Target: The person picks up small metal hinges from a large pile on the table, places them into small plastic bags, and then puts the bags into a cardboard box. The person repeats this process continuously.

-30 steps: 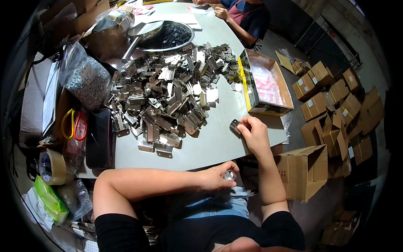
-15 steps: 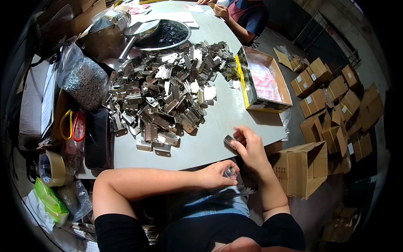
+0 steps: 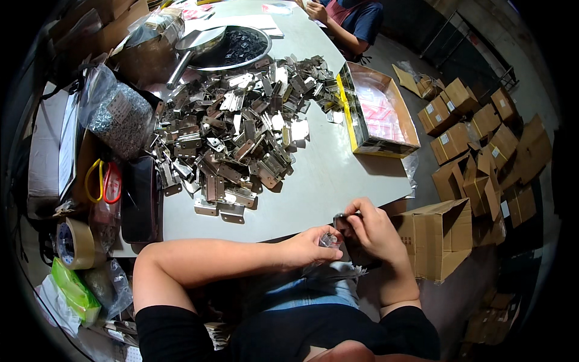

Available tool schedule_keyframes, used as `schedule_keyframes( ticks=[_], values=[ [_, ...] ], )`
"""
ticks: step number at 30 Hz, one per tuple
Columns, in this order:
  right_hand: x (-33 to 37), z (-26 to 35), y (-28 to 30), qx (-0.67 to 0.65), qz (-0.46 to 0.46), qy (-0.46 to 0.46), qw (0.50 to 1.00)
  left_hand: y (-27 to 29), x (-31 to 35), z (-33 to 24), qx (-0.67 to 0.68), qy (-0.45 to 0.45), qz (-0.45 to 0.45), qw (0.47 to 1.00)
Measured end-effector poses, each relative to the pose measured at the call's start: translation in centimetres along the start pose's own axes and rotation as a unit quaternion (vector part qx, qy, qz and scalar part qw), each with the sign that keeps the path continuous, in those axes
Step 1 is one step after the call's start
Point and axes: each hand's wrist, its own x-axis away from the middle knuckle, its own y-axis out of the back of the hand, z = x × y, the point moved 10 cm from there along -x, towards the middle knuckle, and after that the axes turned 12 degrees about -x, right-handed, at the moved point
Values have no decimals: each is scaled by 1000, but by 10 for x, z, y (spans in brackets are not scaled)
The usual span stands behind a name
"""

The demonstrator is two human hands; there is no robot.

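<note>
My left hand [image 3: 310, 246] and my right hand [image 3: 373, 230] meet just below the near edge of the grey table [image 3: 325, 181], over my lap. The right hand grips a small dark metal piece [image 3: 345, 221]. The left hand pinches a small clear plastic bag [image 3: 330, 240] against it. A big heap of silvery metal hinges and brackets [image 3: 238, 136] covers the table in front of me, a forearm's length beyond both hands.
An open cardboard box with pink bags [image 3: 379, 114] stands at the table's right. A metal bowl of dark parts [image 3: 235, 47] and a bag of screws [image 3: 117, 114] lie at the back left. Tape roll [image 3: 73, 242], scissors [image 3: 101, 180], floor cartons [image 3: 476, 145]. Another person [image 3: 345, 18] sits opposite.
My right hand has come down from the table's edge toward my lap, carrying the metal piece to meet the left hand and its bag.
</note>
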Motion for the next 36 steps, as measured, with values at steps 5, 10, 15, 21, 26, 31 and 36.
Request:
schedule_keyframes(
  ticks=[5,10,15,21,26,31,36],
  values=[
    [10,24,-20,18,147,119,982,-4,1,-9,-9,-15,15,1000],
    [-3,37,-40,-43,233,117,964,-5,4,-11,-56,-25,38,997],
    [-84,6,-15,18,146,36,988,-3,-2,-11,-80,-71,30,994],
    [-160,23,-40,231,-38,280,931,-10,0,-15,-97,-71,54,991],
    [-145,7,-41,246,-24,262,933,-2,1,-15,-135,-62,25,989],
    [-91,-11,-7,153,-51,243,957,-2,-5,-9,-165,-83,22,983],
    [-78,-49,29,4,-103,61,993,0,-1,-6,-127,-29,18,991]
  ],
)
